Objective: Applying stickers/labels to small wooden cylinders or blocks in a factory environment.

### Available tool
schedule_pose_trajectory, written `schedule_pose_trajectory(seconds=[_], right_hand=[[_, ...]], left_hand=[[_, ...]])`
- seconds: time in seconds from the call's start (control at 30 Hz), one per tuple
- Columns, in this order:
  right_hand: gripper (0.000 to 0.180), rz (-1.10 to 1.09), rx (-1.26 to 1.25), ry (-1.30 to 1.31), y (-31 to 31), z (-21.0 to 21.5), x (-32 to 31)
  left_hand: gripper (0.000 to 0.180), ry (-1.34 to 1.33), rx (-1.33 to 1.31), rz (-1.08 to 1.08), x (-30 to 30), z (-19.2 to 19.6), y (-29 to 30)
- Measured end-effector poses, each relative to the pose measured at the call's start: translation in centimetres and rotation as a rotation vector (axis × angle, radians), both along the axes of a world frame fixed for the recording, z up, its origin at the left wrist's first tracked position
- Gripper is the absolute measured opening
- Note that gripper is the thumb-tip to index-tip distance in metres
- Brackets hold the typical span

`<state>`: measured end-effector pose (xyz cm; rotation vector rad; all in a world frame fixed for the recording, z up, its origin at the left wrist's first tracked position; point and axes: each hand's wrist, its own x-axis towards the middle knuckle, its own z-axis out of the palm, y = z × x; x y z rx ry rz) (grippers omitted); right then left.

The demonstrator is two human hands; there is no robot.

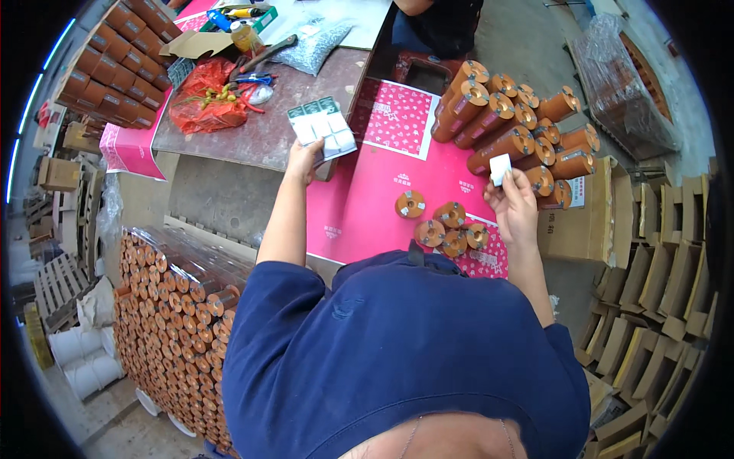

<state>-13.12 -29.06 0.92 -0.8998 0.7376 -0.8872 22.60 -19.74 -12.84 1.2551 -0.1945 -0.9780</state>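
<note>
My left hand (303, 162) is closed on the edge of a stack of label sheets (325, 126), white labels with dark green bands, held up over the table's corner. Between the thumb and fingers of my right hand (516, 203) is a single small white label (499, 168). Just beyond that hand lies a pile of orange-brown cylinders (501, 141) with round ends and dark centres. Nearer my body, several more cylinders (453, 216) show their round ends on a pink printed sheet (375, 203).
A dark red table (252, 145) at the left carries a red plastic bag (206, 103), tools and a clear bag of small metal parts (312, 47). Many cylinders (172, 314) are stacked at lower left. Cardboard boxes (585, 218) stand at right. A person (443, 27) is across the table.
</note>
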Motion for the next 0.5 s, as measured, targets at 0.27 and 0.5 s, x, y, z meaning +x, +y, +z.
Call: schedule_pose_trajectory(seconds=[0.27,0.5], right_hand=[[0.01,-0.096,-0.1,0.204,2.2,-0.9,-0.2],[0.007,-0.299,-1.037,0.625,2.0,-0.4,1.7]], left_hand=[[0.046,-0.724,1.069,0.517,3.8,-3.9,-2.1],[0.015,-0.392,-0.197,-0.364,-12.8,5.7,-3.9]])
